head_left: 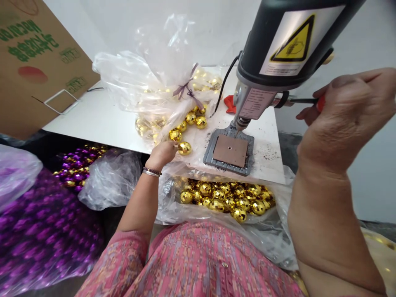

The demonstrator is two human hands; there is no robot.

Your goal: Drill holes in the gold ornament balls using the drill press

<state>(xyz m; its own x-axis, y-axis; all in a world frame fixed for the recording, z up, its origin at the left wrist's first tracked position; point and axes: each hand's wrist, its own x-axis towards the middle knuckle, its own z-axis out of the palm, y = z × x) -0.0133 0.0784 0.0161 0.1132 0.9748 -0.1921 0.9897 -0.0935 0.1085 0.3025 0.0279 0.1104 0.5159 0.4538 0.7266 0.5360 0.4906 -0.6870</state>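
"What is at the centre?"

"A gold ball [185,148], round, glossy and faceted like a mirror ball, sits at the fingertips of a worker's left hand [163,154], over the near edge of a white table [102,117]."

"And those fingers?"

"Bunched at the ball's left side; whether they pinch it, I cannot tell. The right hand [349,107] is curled around a red knob [321,103] on the lever [305,100] of a dark drill press [275,45] bearing a yellow warning triangle [293,39]."

"What lies between the hands?"

"Right of the left fingers, a brown square pad [230,151] with a small hole rests on the press's grey base [210,153], dark crumbs around it."

"Beyond the left fingertips?"

"More gold balls [191,118], then a clear bag [163,66] tied with purple ribbon [185,88]. A red item [229,104] lies beside the press."

"Nearer the wearer?"

"An open plastic bag of matching balls [229,200], below the left fingers and to their right. Well left of them are a printed cardboard box [43,66] and, lower, a bulging purple bag [43,235]."
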